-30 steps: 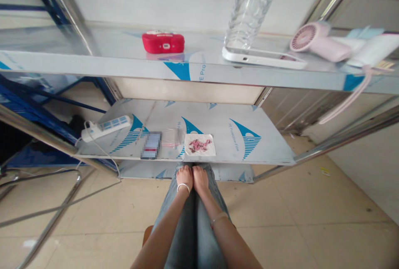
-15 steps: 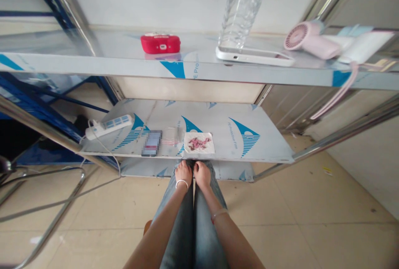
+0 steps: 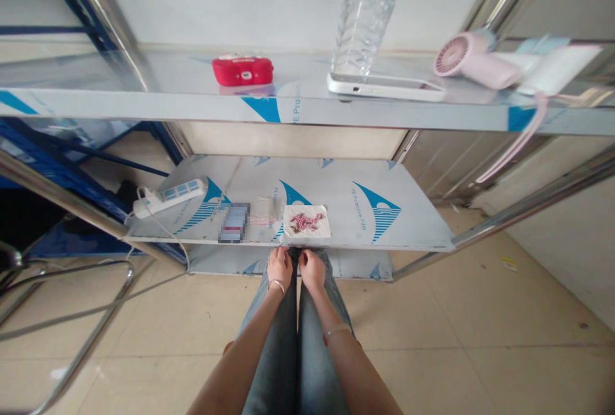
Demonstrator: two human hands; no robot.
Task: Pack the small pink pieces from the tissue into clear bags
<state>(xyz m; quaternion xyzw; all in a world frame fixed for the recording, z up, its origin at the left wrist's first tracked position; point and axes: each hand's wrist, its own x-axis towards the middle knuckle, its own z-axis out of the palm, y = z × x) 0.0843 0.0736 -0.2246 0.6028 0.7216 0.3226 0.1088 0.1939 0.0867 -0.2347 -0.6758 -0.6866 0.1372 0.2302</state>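
The lower shelf [image 3: 413, 223] of a steel rack anchors the view. Above it spans the upper shelf [image 3: 144, 85], as wide again. In front of the lower shelf's near edge are the person's legs in jeans [image 3: 288, 344]. A clear water bottle [image 3: 365, 18] stands high above it, and a white power strip [image 3: 169, 196] lies at its left end. Just before its front edge the left hand [image 3: 280, 264] and right hand [image 3: 312, 269] rest side by side on the knees (palms down, slack, grasping nothing). On the lower shelf, just beyond them, sits a white cloth [image 3: 321, 230] bearing pink beads [image 3: 303, 220].
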